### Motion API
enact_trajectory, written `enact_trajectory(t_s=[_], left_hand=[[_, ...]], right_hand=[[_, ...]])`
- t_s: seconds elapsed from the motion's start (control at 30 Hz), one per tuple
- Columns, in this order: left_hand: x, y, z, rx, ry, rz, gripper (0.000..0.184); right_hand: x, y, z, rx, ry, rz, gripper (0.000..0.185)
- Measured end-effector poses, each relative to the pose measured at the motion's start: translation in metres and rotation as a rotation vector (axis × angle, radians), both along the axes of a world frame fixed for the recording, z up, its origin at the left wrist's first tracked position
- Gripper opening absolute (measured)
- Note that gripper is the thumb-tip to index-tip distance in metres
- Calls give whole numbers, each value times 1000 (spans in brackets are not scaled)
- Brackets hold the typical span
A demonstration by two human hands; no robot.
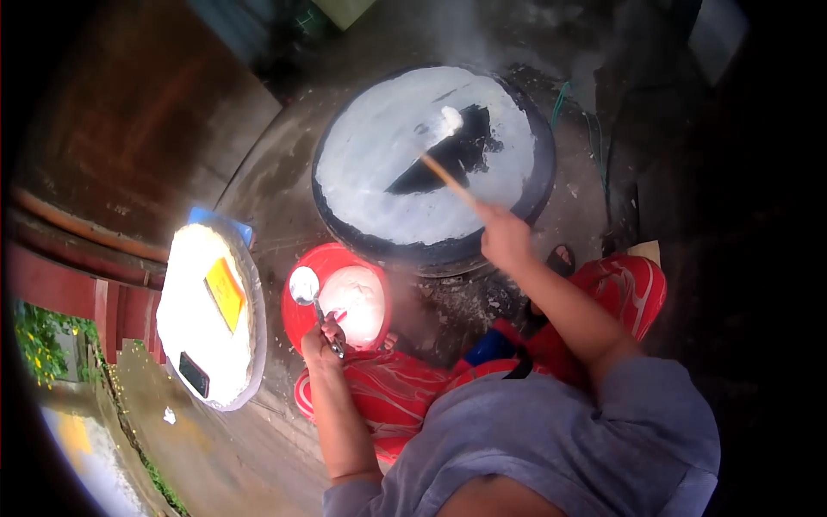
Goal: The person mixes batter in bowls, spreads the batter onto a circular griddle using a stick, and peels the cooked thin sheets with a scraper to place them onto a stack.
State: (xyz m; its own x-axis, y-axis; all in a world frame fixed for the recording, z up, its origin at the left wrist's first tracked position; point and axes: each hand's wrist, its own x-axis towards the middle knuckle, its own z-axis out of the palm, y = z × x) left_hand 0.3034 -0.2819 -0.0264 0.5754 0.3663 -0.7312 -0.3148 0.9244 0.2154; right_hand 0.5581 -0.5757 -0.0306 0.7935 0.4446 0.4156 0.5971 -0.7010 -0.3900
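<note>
A large round dark griddle [541, 185] carries a thin white layer of batter [370, 146], with a bare dark patch right of its middle. My right hand [506, 239] grips a wooden stick [450, 181] that reaches over the griddle. A white lump [450, 121] lies near the stick's far end; whether they touch is unclear. Below and left, my left hand [324, 340] is closed round the handle of a metal ladle [304, 285]. The ladle's bowl is over the left side of a red basin [297, 321], which holds white batter [355, 306].
At the left stands a round white stack [194, 293] bearing a yellow packet [225, 295] and a dark phone [194, 375]. A blue object [221, 224] shows behind it. A brown panel [146, 103] fills the upper left. Green cords [594, 146] lie right of the griddle.
</note>
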Motion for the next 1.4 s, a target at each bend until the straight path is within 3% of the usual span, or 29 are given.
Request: enact_trajectory(t_s=[0.07,0.13,0.27,0.37,0.43,0.47,0.53,0.67,0.73,0.77,0.83,0.87,0.93,1.0,1.07,1.2,1.27,1.33,1.4], left_hand=[[4,-5,7,22,59,33,29],[2,-2,3,8,50,5,28],[-4,4,-7,-33,-7,-10,26],[-2,5,-3,-21,21,2,26],[-4,6,-4,-9,11,-5,27],[-4,4,-4,-9,16,-6,27],[-3,3,-2,34,38,-13,28],[-7,6,-8,2,-9,-56,29],[-2,-3,6,-1,44,10,16],[-2,-3,9,-3,41,13,16],[0,-5,10,11,61,25,16],[-1,-5,8,7,62,26,16],[-1,-1,3,30,41,9,17],[-5,5,-4,22,17,-15,23],[-8,7,-8,12,-13,-33,30],[-5,3,-1,4,-10,-15,25],[-8,0,-2,8,-17,-2,20],[-11,2,-4,49,-55,-60,27],[-4,-5,4,53,3,-30,26]], right_hand=[[25,0,-17,-73,-53,26,46],[63,-10,-19,-291,-20,-222,42],[73,-42,5,-264,2,-327,36],[47,-54,19,-182,151,-385,32],[51,-58,-6,173,371,-262,31],[67,-64,-21,173,375,-263,31],[117,-77,-43,430,470,-254,30],[150,-79,-28,199,514,-264,27],[135,-73,-5,188,712,-147,27],[140,-79,-12,186,710,-144,27],[156,-99,-46,493,702,2,25],[160,-95,-59,489,704,0,25],[164,-81,-76,483,589,-246,26],[126,-52,-43,230,473,-63,27],[91,-34,5,51,562,-111,26],[94,-57,0,103,608,-79,25],[110,-73,-50,344,481,-348,25],[90,-53,-58,392,569,-229,25],[66,-27,-36,217,471,-57,26]])
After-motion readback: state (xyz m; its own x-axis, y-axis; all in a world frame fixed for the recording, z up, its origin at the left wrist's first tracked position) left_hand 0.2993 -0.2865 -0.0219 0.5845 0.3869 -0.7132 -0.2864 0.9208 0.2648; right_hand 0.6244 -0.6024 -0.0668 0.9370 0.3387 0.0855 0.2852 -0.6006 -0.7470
